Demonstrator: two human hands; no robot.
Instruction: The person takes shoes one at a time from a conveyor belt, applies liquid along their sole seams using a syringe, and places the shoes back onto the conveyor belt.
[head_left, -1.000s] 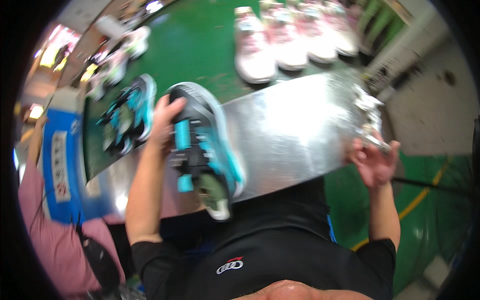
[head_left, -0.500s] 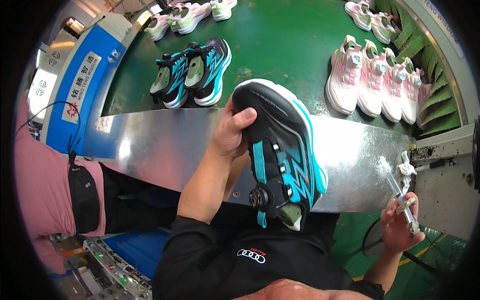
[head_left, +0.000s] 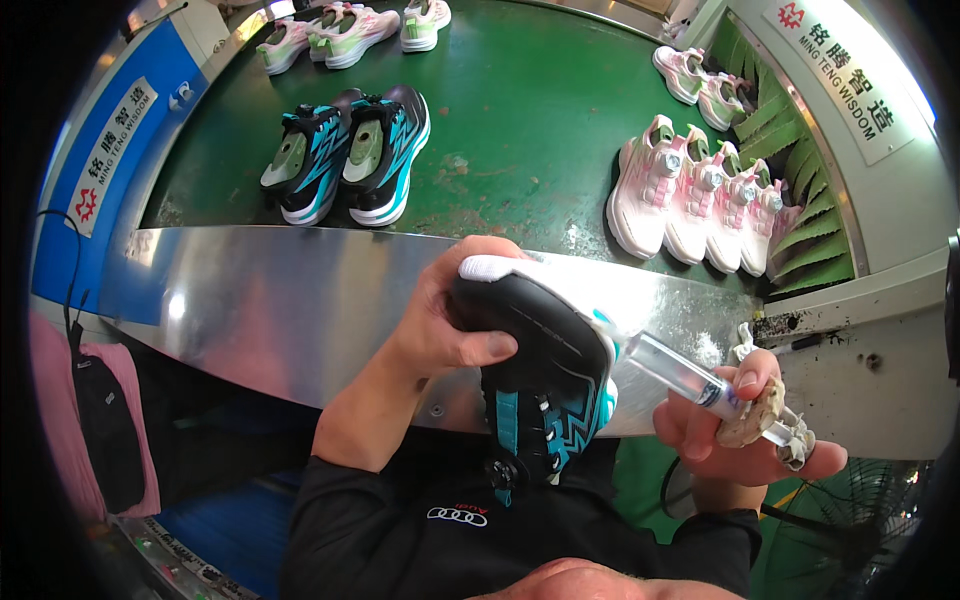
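Observation:
My left hand (head_left: 425, 320) is closed round the toe of a black and turquoise sneaker (head_left: 535, 345), thumb on its upper. The sneaker is tilted, toe away from me, and its dial and heel hang toward my chest. In my right hand (head_left: 705, 435) is a clear syringe (head_left: 680, 375), its rear end wrapped in lumpy whitish material. The syringe's tip is at the sneaker's right edge, near the seam of the white sole; whether it touches I cannot tell.
A bare metal ledge (head_left: 260, 290) fronts a green conveyor belt (head_left: 500, 120). Black and turquoise sneakers (head_left: 385, 155) stand on it at left, pink and white sneakers (head_left: 645, 190) at right. A person in pink (head_left: 60, 410) is at my left; a fan (head_left: 860, 520) is at lower right.
My right hand has brought the syringe up and left to the sneaker's edge. The sneaker has tipped and turned, showing more of its toe and white sole edge. The view has shifted right.

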